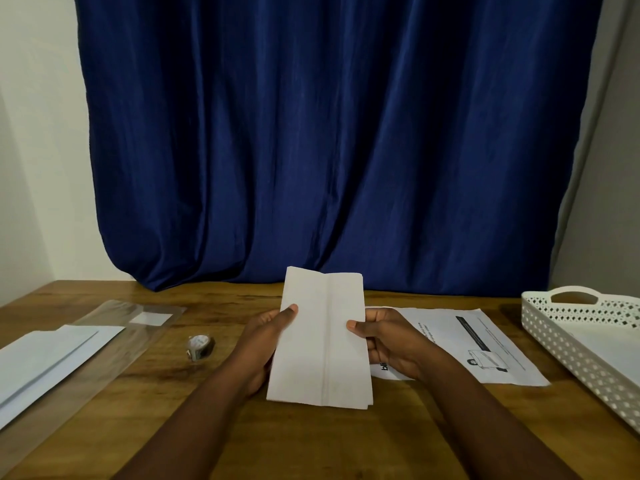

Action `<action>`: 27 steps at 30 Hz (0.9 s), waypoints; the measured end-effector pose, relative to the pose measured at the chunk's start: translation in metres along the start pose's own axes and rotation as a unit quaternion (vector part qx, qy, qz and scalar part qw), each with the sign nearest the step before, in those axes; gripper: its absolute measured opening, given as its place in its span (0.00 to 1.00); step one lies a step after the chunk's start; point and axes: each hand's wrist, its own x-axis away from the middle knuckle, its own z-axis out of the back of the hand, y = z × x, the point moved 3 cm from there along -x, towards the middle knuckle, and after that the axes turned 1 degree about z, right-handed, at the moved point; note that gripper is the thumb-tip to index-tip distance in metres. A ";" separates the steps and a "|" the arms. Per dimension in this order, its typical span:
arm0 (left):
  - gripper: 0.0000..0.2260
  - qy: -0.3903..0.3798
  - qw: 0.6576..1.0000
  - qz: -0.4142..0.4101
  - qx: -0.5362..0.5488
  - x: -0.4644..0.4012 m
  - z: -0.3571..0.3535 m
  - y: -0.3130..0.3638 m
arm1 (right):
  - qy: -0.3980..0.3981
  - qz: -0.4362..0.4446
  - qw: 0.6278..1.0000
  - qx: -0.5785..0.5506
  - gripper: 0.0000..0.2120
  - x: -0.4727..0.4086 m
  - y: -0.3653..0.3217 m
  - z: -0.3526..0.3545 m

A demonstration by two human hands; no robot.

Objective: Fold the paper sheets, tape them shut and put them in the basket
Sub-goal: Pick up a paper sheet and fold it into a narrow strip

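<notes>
I hold a folded white paper [322,337] up above the wooden table [311,441], its overlapping flap edge running down the middle. My left hand [266,344] grips its left edge, thumb on the front. My right hand [384,341] grips its right edge the same way. A small roll of clear tape [201,346] lies on the table left of my hands. A printed sheet [481,344] lies flat to the right, partly under my right hand. The white perforated basket [575,348] stands at the far right and has a white sheet lying inside.
At the left lies a clear plastic sleeve [114,341] with white sheets [45,362] on it. A dark blue curtain [329,133] hangs behind the table's far edge.
</notes>
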 end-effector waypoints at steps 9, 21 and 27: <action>0.13 0.011 1.000 0.005 -0.006 -0.002 0.004 0.000 | -0.037 -0.005 0.999 0.027 0.13 0.000 0.002 -0.002; 0.11 0.004 1.000 -0.013 -0.007 -0.004 0.005 0.001 | -0.023 -0.013 0.999 0.028 0.13 0.000 0.001 0.001; 0.09 0.003 0.999 -0.006 -0.038 -0.002 -0.001 -0.004 | 0.012 0.000 1.000 0.009 0.11 0.002 0.002 -0.001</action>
